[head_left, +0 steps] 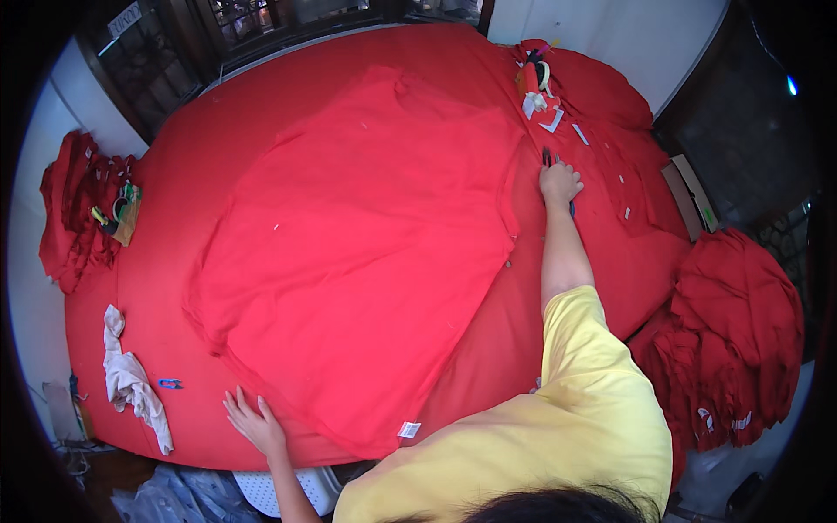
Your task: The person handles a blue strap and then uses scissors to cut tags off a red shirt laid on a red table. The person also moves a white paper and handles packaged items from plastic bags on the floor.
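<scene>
A large red garment (366, 253) lies spread flat on a table covered in red cloth (209, 148). My left hand (253, 423) rests flat with fingers apart on the near edge of the table, just beside the garment's hem. My right hand (559, 183) reaches far out to the right of the garment and is closed on a small dark tool (548, 158), which looks like snips. A small white label (408, 429) hangs at the garment's near hem.
A pile of red garments (737, 340) sits at the right, another stack (74, 209) at the far left. A white rag (131, 379) and small blue snips (169, 383) lie near left. White scraps and tape rolls (539, 91) sit at the back right.
</scene>
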